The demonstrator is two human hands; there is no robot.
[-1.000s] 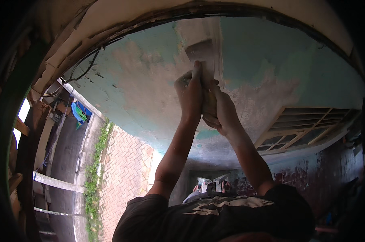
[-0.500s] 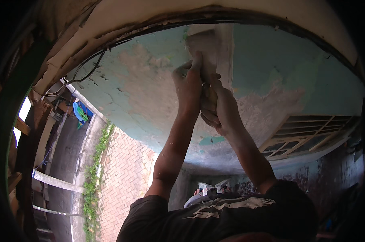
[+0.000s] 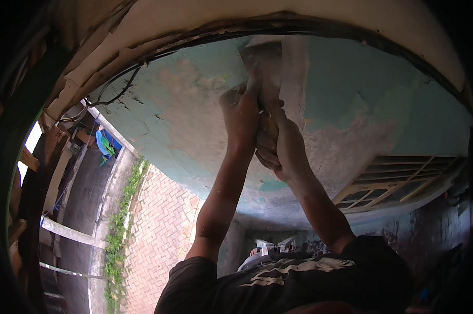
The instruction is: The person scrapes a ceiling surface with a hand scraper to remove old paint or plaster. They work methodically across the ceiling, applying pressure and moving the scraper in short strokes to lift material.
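The right hand (image 3: 290, 142) is clamped round the handle (image 3: 272, 128) of a broad putty knife (image 3: 271, 78), blade (image 3: 268, 56) against the pale-green wall (image 3: 346, 68); the left hand (image 3: 241, 107) touches the blade, its grip unclear. The T-shirt's (image 3: 325, 290) pale print (image 3: 299, 267) is too indistinct to read.

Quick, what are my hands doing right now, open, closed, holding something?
Left hand: fingers curled, thumb against the scraper; whether it grips can't be told.
Right hand: closed around the scraper's handle.

Head-worn fisheye view toward the wall (image 3: 330, 128)
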